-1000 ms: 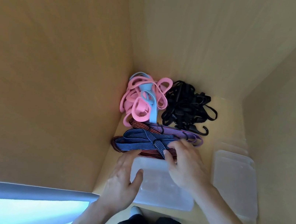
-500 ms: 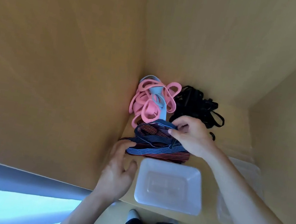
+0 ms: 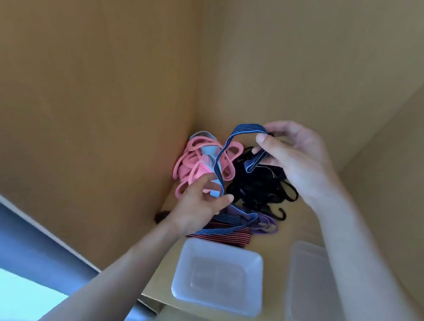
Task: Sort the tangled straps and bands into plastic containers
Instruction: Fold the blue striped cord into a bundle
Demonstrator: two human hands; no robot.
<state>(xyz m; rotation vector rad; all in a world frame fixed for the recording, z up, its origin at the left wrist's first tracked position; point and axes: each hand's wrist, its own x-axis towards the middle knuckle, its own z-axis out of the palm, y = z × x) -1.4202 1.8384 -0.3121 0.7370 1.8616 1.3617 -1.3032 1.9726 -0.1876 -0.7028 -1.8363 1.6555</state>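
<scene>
Our left hand (image 3: 197, 208) and right hand (image 3: 296, 165) together pinch one blue striped elastic strap (image 3: 249, 127), held beyond one clear plastic container (image 3: 184, 272).

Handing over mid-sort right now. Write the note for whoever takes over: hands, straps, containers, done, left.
Right hand pinches the upper end of the blue striped strap, raised above the piles.
Left hand holds the same strap lower down; its tail lies on the red striped strap and purple strap.
Pink bands sit in the back corner, black straps beside them.
Done: nothing sorted; the open container in front is empty.
Left: free the blue strap, box it, then sort the other piles; more clear containers stand at right.
</scene>
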